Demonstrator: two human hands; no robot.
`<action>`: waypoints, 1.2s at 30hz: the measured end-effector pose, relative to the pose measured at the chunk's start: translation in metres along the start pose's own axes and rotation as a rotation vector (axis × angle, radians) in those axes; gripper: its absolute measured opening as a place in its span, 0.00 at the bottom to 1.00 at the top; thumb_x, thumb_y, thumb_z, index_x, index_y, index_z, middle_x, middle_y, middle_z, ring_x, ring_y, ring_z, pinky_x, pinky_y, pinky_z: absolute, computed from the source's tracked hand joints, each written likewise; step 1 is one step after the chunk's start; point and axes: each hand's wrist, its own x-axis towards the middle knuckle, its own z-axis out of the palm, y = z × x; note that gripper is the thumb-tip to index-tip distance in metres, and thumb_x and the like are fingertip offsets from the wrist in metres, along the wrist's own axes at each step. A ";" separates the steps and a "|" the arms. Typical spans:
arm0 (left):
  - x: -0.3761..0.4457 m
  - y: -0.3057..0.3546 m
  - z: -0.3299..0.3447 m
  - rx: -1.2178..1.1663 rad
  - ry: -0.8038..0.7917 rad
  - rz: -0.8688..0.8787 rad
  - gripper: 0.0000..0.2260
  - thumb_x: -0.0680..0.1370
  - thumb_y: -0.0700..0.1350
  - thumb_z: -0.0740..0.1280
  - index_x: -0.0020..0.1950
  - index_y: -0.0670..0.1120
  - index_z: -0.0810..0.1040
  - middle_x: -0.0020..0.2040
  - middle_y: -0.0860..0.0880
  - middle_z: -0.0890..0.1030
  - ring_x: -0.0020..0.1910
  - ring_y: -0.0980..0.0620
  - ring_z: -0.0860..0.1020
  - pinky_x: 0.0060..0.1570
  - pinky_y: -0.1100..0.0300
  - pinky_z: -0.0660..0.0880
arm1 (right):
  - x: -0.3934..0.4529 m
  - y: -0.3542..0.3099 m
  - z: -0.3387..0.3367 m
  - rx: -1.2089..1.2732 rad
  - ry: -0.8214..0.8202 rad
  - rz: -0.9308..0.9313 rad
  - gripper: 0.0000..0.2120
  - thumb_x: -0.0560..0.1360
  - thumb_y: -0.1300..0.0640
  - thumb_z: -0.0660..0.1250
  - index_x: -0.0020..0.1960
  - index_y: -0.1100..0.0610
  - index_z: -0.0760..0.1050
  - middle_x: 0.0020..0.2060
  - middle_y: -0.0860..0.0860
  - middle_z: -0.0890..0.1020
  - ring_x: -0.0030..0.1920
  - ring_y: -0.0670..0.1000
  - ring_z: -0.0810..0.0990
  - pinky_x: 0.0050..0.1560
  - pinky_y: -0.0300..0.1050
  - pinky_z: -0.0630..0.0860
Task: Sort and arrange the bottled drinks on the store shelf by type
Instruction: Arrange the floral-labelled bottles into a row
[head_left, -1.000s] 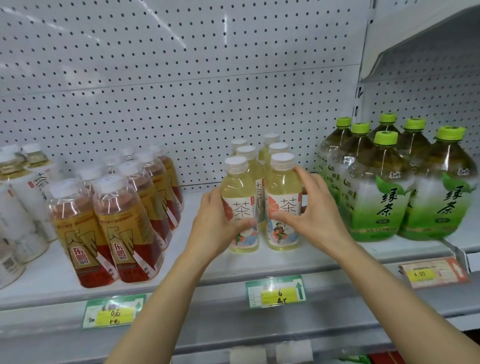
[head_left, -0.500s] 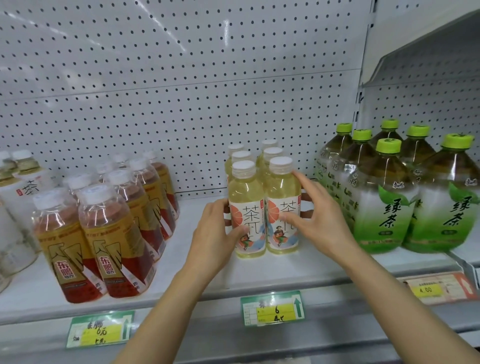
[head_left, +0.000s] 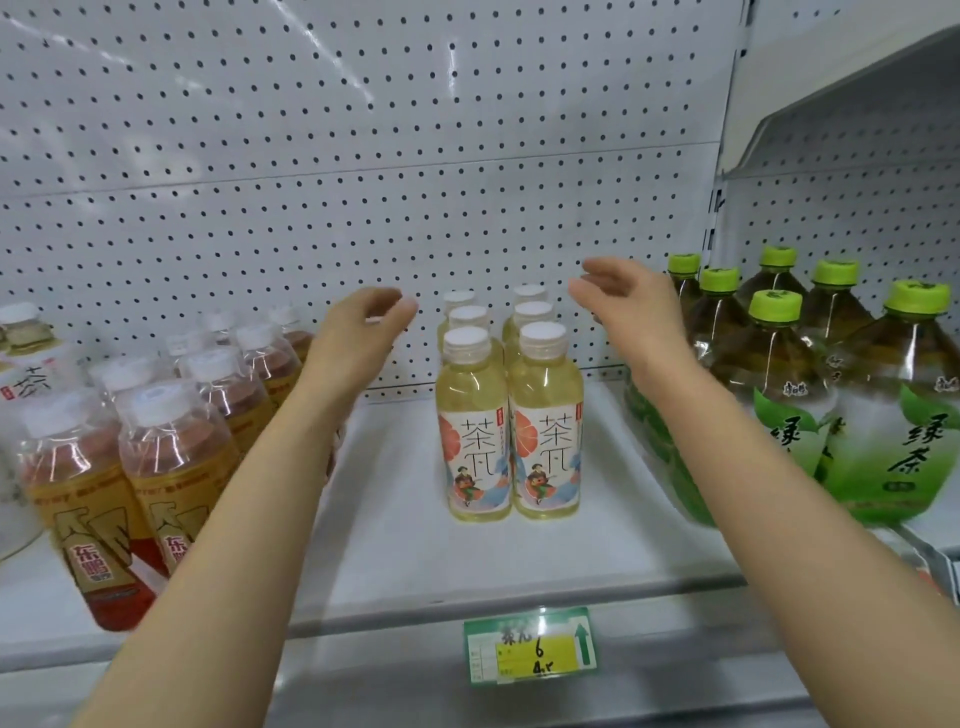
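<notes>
Both hands let go and lifted: left hand (head_left: 358, 332) and right hand (head_left: 626, 301) hover loosely open, empty, either side above the pale tea bottles (head_left: 511, 415).

Clear glossy plastic tea bottles (head_left: 506, 431) with smooth paper-like labels are standing on the matt painted metal shelf (head_left: 415, 561), its perforated back panel (head_left: 363, 182) faintly gleaming.

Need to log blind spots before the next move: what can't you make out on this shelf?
Head view only:
- Rear pale tea bottles: only caps show, front bottles hide them.
- Amber bottles: left arm covers the row's right side.
- White-label bottle: cut off by the left edge.
- Price tag: small print blurred.
</notes>
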 end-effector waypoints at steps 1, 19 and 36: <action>0.016 0.004 0.005 -0.010 -0.014 0.004 0.21 0.81 0.54 0.65 0.73 0.47 0.73 0.66 0.52 0.77 0.63 0.50 0.77 0.67 0.49 0.73 | 0.019 -0.002 0.005 -0.014 -0.054 0.063 0.21 0.77 0.55 0.70 0.69 0.56 0.74 0.61 0.50 0.80 0.60 0.48 0.78 0.63 0.45 0.75; 0.081 0.003 0.033 -0.384 0.009 0.063 0.08 0.82 0.45 0.66 0.58 0.43 0.78 0.49 0.51 0.83 0.47 0.53 0.82 0.46 0.64 0.79 | 0.074 -0.004 0.034 0.205 -0.144 0.151 0.08 0.75 0.57 0.73 0.54 0.54 0.80 0.51 0.49 0.84 0.54 0.50 0.82 0.62 0.50 0.77; -0.017 0.095 -0.053 -0.522 0.015 0.343 0.11 0.85 0.45 0.60 0.56 0.41 0.80 0.46 0.48 0.86 0.50 0.44 0.84 0.58 0.44 0.78 | 0.010 -0.107 -0.059 0.574 -0.236 -0.221 0.10 0.82 0.57 0.63 0.52 0.61 0.80 0.48 0.55 0.85 0.51 0.54 0.83 0.56 0.50 0.79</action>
